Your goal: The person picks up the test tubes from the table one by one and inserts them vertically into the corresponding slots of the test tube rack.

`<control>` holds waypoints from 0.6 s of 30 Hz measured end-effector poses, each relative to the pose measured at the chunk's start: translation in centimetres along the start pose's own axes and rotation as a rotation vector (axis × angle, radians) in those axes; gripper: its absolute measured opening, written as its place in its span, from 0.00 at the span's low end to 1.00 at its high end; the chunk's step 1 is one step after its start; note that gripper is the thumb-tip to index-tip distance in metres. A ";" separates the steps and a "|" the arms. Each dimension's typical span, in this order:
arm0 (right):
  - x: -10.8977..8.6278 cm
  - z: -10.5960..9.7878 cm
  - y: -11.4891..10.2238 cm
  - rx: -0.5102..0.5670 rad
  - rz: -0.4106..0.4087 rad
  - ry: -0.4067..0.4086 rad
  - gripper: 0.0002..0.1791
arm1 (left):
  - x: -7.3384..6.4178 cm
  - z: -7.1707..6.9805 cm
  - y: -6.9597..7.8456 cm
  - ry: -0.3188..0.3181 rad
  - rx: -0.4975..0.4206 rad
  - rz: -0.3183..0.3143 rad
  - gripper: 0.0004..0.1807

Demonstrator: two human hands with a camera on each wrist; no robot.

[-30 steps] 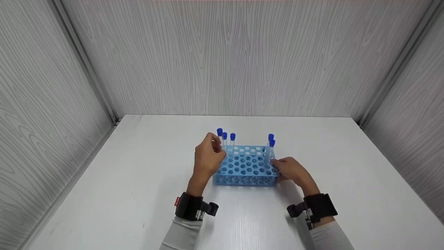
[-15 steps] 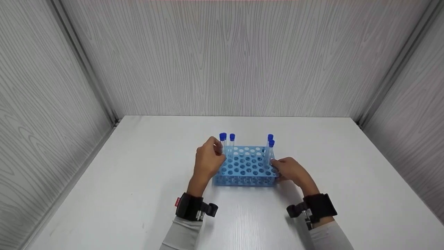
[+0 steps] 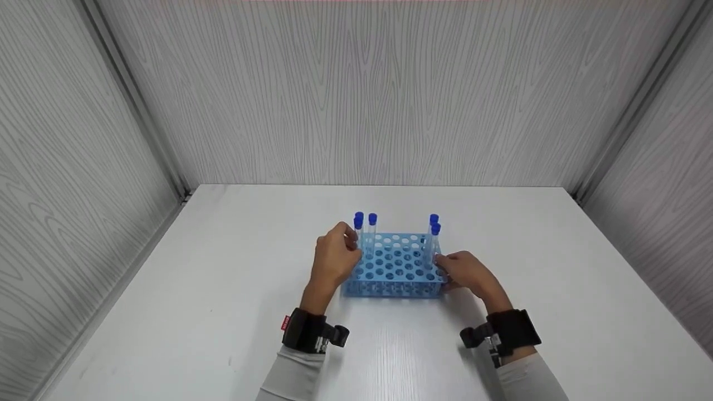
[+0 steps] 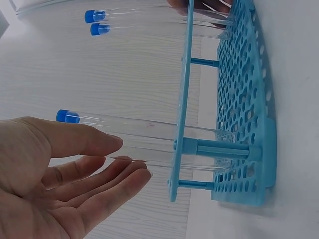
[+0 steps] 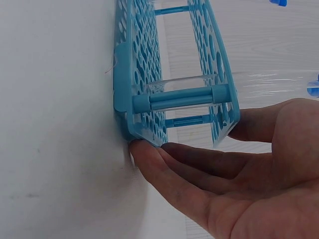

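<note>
A light blue test tube rack (image 3: 396, 282) stands on the white table, with several clear blue-capped test tubes upright in it. At its left end my left hand (image 3: 333, 257) pinches one test tube (image 3: 358, 236) between thumb and fingers. In the left wrist view, that tube's lower part passes through the rack's top plate (image 4: 184, 89), while my hand hides its cap. My right hand (image 3: 469, 274) grips the rack's right end, thumb at the top plate and fingers at the lower edge. Close to that thumb, two tubes (image 3: 435, 240) stand together.
Two more capped tubes, including one test tube (image 3: 372, 234), stand by the held one at the rack's left. The white table (image 3: 195, 289) spreads around the rack. A grey wood-grain panel (image 3: 356, 94) rises behind, with side panels left and right.
My left hand has lowered the pinched test tube, so its cap has dropped from above the neighbouring caps to slightly below them. My right hand has stayed at the rack's right end.
</note>
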State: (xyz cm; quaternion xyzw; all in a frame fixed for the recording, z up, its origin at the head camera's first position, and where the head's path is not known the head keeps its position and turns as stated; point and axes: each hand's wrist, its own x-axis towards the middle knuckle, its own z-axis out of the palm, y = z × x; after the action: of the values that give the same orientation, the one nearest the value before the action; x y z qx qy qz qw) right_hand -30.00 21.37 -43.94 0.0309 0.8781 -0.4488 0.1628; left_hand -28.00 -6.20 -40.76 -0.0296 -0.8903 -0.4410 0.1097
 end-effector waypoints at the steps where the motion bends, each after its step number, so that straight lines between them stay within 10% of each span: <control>1: 0.0 0.0 0.0 -0.005 -0.002 -0.001 0.31 | 0.0 0.0 0.0 -0.003 0.000 -0.004 0.12; 18: 0.3 0.0 0.2 0.002 -0.011 0.003 0.30 | 0.0 0.0 0.1 -0.031 0.028 -0.022 0.11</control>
State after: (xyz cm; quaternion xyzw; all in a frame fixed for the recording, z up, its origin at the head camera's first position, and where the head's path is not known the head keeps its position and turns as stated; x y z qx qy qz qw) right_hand -30.27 21.45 -44.23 0.0272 0.8780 -0.4506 0.1591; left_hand -28.01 -6.16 -40.71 -0.0252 -0.8983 -0.4291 0.0913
